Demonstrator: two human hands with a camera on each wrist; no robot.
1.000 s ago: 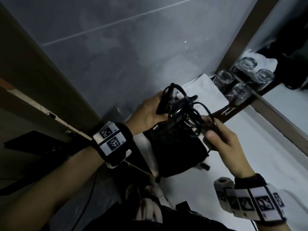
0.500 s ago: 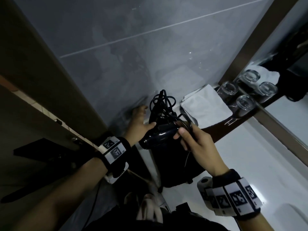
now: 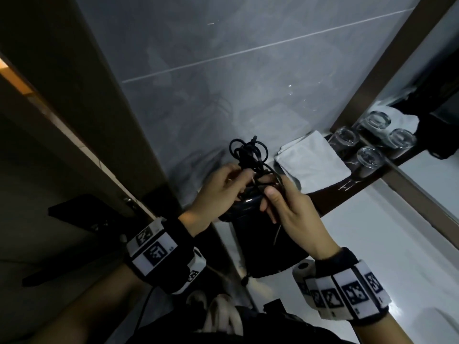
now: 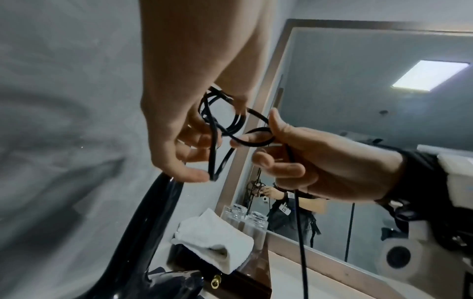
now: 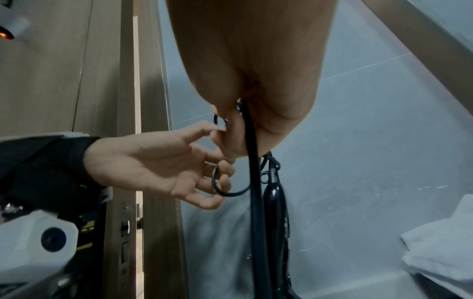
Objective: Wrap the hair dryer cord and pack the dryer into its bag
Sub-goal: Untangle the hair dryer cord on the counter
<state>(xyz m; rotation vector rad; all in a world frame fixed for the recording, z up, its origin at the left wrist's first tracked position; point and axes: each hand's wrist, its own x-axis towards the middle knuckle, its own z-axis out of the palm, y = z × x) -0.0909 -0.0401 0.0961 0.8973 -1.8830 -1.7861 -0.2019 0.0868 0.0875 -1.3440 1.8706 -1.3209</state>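
Note:
The black cord (image 3: 248,155) is bunched in loose loops above the glossy dark hair dryer (image 3: 246,207), which hangs over the black bag (image 3: 268,247) on the white counter. My left hand (image 3: 238,180) has its fingers curled through the cord loops (image 4: 230,125). My right hand (image 3: 268,192) pinches a loop between thumb and forefinger, and a length of cord (image 5: 256,202) runs down from its palm beside the dryer (image 5: 276,212). Both hands meet at the bundle. The bag's mouth is hidden under the hands.
A folded white towel (image 3: 313,165) lies just right of the hands, with upturned glasses (image 3: 367,157) beside the mirror frame (image 3: 387,78). Grey tiled wall stands behind. A wooden door edge (image 5: 128,141) is at the left. White counter (image 3: 372,244) extends right.
My left hand has come off the dryer's side and onto the cord loops. My right hand has shifted up to pinch the cord, and the bundle now sits between both hands.

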